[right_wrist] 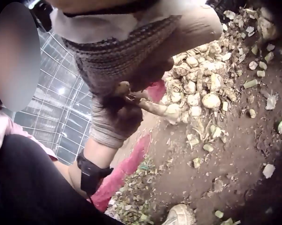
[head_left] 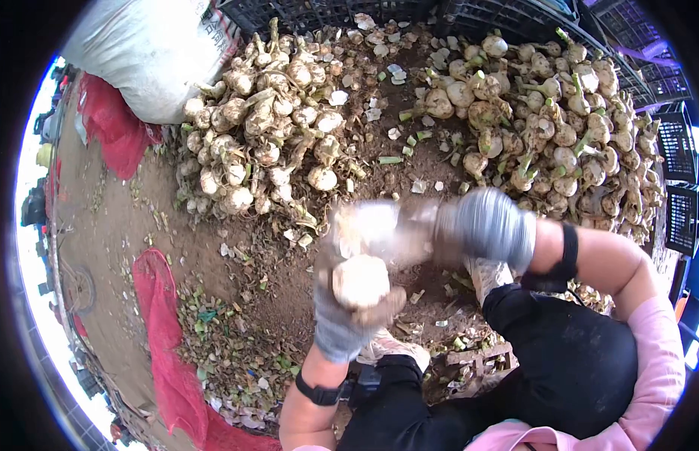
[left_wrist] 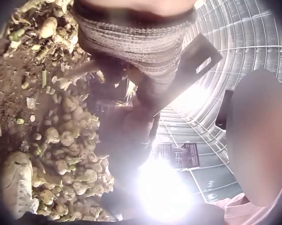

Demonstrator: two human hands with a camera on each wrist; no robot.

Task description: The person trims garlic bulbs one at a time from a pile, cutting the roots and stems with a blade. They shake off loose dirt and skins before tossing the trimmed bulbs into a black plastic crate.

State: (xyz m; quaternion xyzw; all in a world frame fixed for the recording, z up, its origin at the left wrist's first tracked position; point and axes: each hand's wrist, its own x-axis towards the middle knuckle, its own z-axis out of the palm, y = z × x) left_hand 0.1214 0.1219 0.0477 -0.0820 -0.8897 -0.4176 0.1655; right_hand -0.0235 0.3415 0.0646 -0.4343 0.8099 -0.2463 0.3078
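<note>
My left hand [head_left: 342,319], in a grey knit glove, grips a pale round bulb [head_left: 361,282] with its white face turned up. A stalk [right_wrist: 155,108] juts from beside the left hand in the right wrist view. My right hand [head_left: 481,225], gloved too, holds a cleaver [left_wrist: 197,65] whose broad blade has a slot near one corner. Motion blurs the blade in the head view, just beyond the bulb. The right fingers and the handle are mostly hidden.
Heaps of dirty bulbs lie at left [head_left: 267,135] and right [head_left: 552,128], with trimmings between. A white sack [head_left: 154,60] stands far left, red netting [head_left: 158,323] below. Black crates [head_left: 680,218] line the right; a shoe [head_left: 488,278] is close under the right hand.
</note>
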